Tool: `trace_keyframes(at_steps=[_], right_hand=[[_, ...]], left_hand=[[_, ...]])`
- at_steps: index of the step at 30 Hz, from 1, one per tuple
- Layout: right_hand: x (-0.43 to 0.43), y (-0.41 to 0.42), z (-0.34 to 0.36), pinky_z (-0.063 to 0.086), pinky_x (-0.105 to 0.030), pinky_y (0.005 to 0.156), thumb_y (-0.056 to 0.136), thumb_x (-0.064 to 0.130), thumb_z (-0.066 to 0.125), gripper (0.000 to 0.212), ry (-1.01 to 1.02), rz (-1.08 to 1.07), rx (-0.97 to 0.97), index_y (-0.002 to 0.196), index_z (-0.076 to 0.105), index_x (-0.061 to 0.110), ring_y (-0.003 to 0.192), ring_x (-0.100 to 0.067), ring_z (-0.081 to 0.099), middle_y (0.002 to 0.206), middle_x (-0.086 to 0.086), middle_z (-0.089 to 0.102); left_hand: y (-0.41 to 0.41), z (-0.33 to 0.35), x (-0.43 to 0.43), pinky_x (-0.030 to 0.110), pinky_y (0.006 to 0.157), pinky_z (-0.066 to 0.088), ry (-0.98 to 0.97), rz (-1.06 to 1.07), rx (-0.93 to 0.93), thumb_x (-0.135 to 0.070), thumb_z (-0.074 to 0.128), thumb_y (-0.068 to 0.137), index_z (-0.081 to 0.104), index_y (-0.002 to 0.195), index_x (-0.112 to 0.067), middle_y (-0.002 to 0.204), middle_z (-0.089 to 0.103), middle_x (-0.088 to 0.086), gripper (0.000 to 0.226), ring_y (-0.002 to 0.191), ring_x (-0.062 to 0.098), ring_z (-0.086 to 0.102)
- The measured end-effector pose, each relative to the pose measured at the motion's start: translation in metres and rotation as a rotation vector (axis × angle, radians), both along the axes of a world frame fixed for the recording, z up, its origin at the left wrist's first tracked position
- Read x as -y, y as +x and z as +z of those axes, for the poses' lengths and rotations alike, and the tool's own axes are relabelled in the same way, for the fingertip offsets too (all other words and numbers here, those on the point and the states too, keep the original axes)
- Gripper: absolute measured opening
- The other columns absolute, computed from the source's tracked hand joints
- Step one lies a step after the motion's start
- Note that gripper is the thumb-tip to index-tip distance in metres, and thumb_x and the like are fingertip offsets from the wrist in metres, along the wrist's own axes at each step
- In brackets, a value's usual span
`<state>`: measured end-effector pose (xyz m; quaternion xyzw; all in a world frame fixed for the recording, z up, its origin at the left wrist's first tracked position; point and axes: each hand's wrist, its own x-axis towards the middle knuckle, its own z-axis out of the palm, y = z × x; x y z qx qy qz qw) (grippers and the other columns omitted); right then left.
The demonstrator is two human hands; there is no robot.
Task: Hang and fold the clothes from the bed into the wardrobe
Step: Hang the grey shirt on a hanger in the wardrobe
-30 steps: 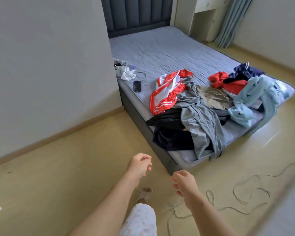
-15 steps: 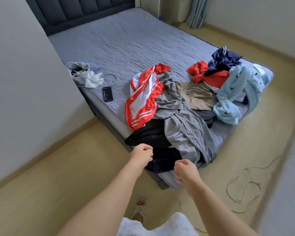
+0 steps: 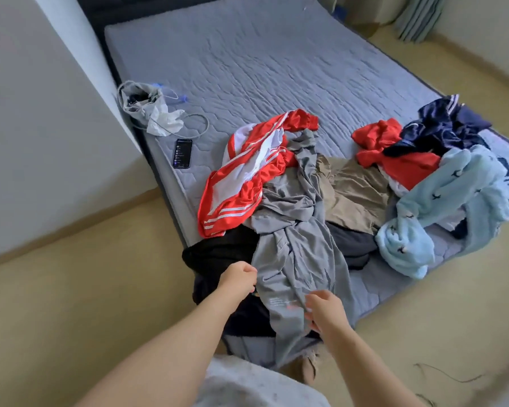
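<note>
— Grey garment (image 3: 300, 259), where is it?
— Draped over the bed's (image 3: 247, 69) near corner, on top of a black one (image 3: 218, 251), its lower end hanging off the edge. Both bare arms reach forward to it, nearly straight.
— The left hand (image 3: 238, 279)?
— Knuckles up, fingers curled close together, right against the garment's left edge. Whether they pinch the cloth, I cannot tell.
— And the right hand (image 3: 325, 311)?
— Lower, at the hanging part. The thumb is lifted apart and the fingers are loosely bent, tips touching the cloth beside a small print, not closed on it.
— The rest of the heap?
— A red-and-white top (image 3: 247, 171) lies near the left edge and a khaki piece (image 3: 356, 195) in the middle. A red one (image 3: 394, 154), a navy one (image 3: 441, 127) and a pale blue fleece (image 3: 441, 201) lie toward the right corner. A phone (image 3: 183, 153) lies by the left edge, apart from the clothes.
</note>
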<state>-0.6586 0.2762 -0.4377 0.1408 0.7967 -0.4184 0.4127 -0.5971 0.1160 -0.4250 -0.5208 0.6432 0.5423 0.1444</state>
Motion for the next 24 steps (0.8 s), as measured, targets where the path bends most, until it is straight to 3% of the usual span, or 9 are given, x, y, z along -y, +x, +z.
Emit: trace_keyframes(at_steps=[2, 7, 10, 13, 17, 19, 21, 23, 24], right_hand=[[-0.013, -0.033, -0.003, 0.033, -0.030, 0.066, 0.089, 0.007, 0.042, 0.020, 0.030, 0.061, 0.000, 0.095, 0.057, -0.004, 0.071, -0.021, 0.043, 0.073, -0.006, 0.048], [-0.034, -0.082, -0.017, 0.038, -0.031, 0.069, 0.088, 0.006, 0.042, 0.026, 0.043, 0.141, 0.067, 0.107, 0.058, -0.004, 0.071, -0.021, 0.049, 0.079, -0.006, 0.054], [-0.042, -0.096, -0.033, 0.043, -0.032, 0.071, 0.090, 0.008, 0.043, 0.019, 0.049, 0.151, 0.141, 0.101, 0.059, 0.005, 0.069, -0.018, 0.052, 0.080, -0.005, 0.057], [-0.050, -0.110, -0.049, 0.040, -0.026, 0.061, 0.091, 0.007, 0.043, 0.014, 0.015, 0.125, 0.178, 0.096, 0.056, 0.011, 0.069, -0.016, 0.053, 0.081, -0.004, 0.056], [-0.059, -0.117, -0.071, 0.041, -0.024, 0.061, 0.091, 0.008, 0.044, 0.016, 0.031, 0.094, 0.237, 0.098, 0.058, 0.008, 0.069, -0.015, 0.052, 0.086, -0.007, 0.057], [-0.061, -0.116, -0.080, 0.042, -0.024, 0.060, 0.091, 0.009, 0.045, 0.015, 0.039, 0.083, 0.252, 0.098, 0.058, 0.010, 0.071, -0.014, 0.053, 0.089, -0.007, 0.058], [-0.060, -0.111, -0.086, 0.041, -0.025, 0.061, 0.092, 0.009, 0.044, 0.013, 0.036, 0.085, 0.268, 0.094, 0.057, 0.013, 0.073, -0.015, 0.053, 0.091, -0.006, 0.057], [-0.057, -0.106, -0.089, 0.042, -0.025, 0.063, 0.093, 0.008, 0.044, 0.014, 0.036, 0.088, 0.283, 0.088, 0.055, 0.015, 0.077, -0.018, 0.053, 0.093, -0.006, 0.057], [-0.055, -0.102, -0.089, 0.042, -0.025, 0.064, 0.093, 0.008, 0.044, 0.013, 0.038, 0.089, 0.286, 0.090, 0.055, 0.014, 0.078, -0.018, 0.053, 0.095, -0.007, 0.057]], left_hand=[[-0.020, -0.006, -0.016, 0.023, 0.060, 0.045, 0.010, 0.038, 0.061, -0.013, 0.040, 0.089, 0.058, 0.084, -0.021, 0.086, 0.061, 0.000, 0.020, 0.075, 0.015, 0.057], [-0.056, -0.030, -0.037, 0.029, 0.069, 0.049, 0.011, 0.156, 0.145, -0.013, 0.041, 0.089, 0.060, 0.091, -0.018, 0.087, 0.061, 0.003, 0.019, 0.081, 0.019, 0.058], [-0.071, -0.055, -0.040, 0.032, 0.078, 0.048, -0.031, 0.149, 0.222, -0.021, 0.043, 0.093, 0.059, 0.110, -0.017, 0.107, 0.059, 0.005, 0.024, 0.087, 0.020, 0.056], [-0.086, -0.092, -0.041, 0.032, 0.094, 0.041, -0.083, 0.103, 0.266, -0.031, 0.050, 0.094, 0.038, 0.139, -0.020, 0.142, 0.033, 0.004, 0.048, 0.112, 0.025, 0.051], [-0.103, -0.125, -0.041, 0.038, 0.103, 0.036, -0.090, 0.130, 0.367, -0.031, 0.058, 0.090, 0.011, 0.149, -0.025, 0.156, 0.004, 0.002, 0.075, 0.131, 0.032, 0.034], [-0.106, -0.140, -0.040, 0.037, 0.097, 0.039, -0.036, 0.187, 0.378, -0.025, 0.062, 0.088, 0.003, 0.149, -0.026, 0.154, 0.011, 0.007, 0.085, 0.126, 0.033, 0.040], [-0.108, -0.149, -0.039, 0.037, 0.090, 0.044, 0.056, 0.256, 0.367, -0.018, 0.061, 0.087, 0.002, 0.149, -0.024, 0.141, 0.037, 0.013, 0.085, 0.115, 0.032, 0.051], [-0.108, -0.152, -0.038, 0.036, 0.079, 0.048, 0.079, 0.216, 0.323, -0.011, 0.053, 0.089, 0.032, 0.141, -0.019, 0.114, 0.056, 0.015, 0.056, 0.097, 0.030, 0.058], [-0.106, -0.150, -0.039, 0.032, 0.072, 0.045, 0.058, 0.166, 0.279, -0.011, 0.048, 0.091, 0.049, 0.126, -0.015, 0.100, 0.058, 0.013, 0.035, 0.087, 0.027, 0.056]])
